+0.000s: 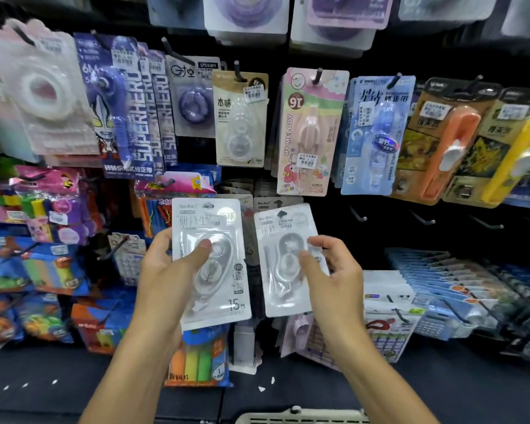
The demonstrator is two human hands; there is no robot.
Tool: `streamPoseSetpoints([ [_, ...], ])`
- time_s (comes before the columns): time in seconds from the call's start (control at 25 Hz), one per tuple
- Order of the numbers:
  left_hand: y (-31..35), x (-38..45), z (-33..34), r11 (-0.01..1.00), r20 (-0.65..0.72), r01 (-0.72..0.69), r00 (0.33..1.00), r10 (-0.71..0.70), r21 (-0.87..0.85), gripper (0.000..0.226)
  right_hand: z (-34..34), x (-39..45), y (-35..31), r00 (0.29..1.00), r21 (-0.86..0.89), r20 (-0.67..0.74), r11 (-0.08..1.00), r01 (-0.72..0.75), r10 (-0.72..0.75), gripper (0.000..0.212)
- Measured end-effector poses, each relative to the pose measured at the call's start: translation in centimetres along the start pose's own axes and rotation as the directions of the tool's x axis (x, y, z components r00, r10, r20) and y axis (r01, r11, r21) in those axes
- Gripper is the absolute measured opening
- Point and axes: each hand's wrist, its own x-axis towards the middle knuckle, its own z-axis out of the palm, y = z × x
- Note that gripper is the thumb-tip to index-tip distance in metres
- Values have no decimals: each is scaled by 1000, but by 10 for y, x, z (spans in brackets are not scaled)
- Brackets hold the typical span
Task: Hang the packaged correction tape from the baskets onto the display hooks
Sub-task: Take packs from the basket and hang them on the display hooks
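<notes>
My left hand grips a white packaged correction tape marked 15M, thumb pressed on its clear blister. My right hand pinches a second white correction tape pack by its right side; the pack's hang hole sits at a display hook, with more of the same packs hanging behind it. Both packs are upright in front of the dark display wall. A pale basket rim shows at the bottom edge, below my forearms.
Other carded correction tapes hang on the row above, among them a pink My Melody card and a beige card. Bare hooks jut from the wall to the right. Pen packs and blue cards crowd the lower shelves on both sides.
</notes>
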Motion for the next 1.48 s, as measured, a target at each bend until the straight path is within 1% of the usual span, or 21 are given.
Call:
streamPoseSetpoints([
  [0.08,-1,0,1,1000,-2,-16,1000,16,21,24,9,17,0,998,-123,38,991,-46,51,16],
  [0.2,-7,2,8,999,5,-9,1000,9,51,24,17,31,-4,978,-430,170,902,-36,120,44],
  [0.24,-8,3,13,998,28,-2,1000,0,60,23,17,27,-3,969,-386,234,922,17,80,50],
  [0.28,-8,4,19,997,74,8,997,-13,70,22,19,17,-3,948,-237,315,971,38,40,52],
  [0.36,-11,7,28,994,186,11,982,-32,112,23,24,-5,-1,891,73,454,996,-44,6,57],
  [0.44,-11,16,30,959,191,-115,979,66,260,21,23,-9,7,926,191,378,978,-79,0,53],
  [0.48,-9,23,25,884,167,-221,972,165,411,25,20,-7,8,950,223,312,972,-78,4,50],
  [0.52,-5,30,19,762,168,-302,953,252,572,33,16,-5,7,965,230,262,970,-82,20,50],
  [0.56,-2,36,13,667,197,-351,934,298,657,41,12,-4,6,970,231,240,969,-91,34,51],
  [0.6,0,41,9,643,237,-373,927,291,669,46,8,-5,5,970,237,241,967,-92,33,51],
  [0.76,-10,42,9,681,321,-349,931,173,644,65,-2,-18,6,987,198,140,974,-111,84,48],
  [0.88,-13,40,12,721,321,-329,934,155,609,73,-7,-18,11,996,-30,52,997,-69,70,46],
  [1.0,-11,40,14,744,344,-330,928,143,581,76,-1,-4,10,998,-179,56,984,-6,16,39],
  [1.08,-10,38,15,750,337,-321,931,139,578,74,10,18,16,997,-345,81,938,34,-7,44],
  [1.16,-11,25,16,747,331,-314,934,133,586,76,15,35,20,986,-442,147,897,-5,78,60],
  [1.24,-21,8,13,717,293,-290,948,124,634,75,10,36,40,959,-401,226,913,-68,170,73],
  [1.32,-42,-10,9,575,278,-267,958,70,773,64,-8,7,79,957,-396,234,916,-68,173,67],
  [1.36,-54,-17,7,473,326,-285,945,-5,833,55,-19,-18,105,957,-376,215,921,-105,197,59],
  [1.4,-66,-25,7,386,405,-331,906,-125,861,45,-32,-46,131,945,-359,205,918,-169,254,49],
  [1.44,-85,-37,5,330,475,-380,832,-288,864,38,-49,-79,163,911,-405,226,884,-235,345,38],
  [1.48,-107,-50,2,293,515,-425,730,-450,857,33,-66,-111,191,836,-518,298,814,-263,460,31],
])
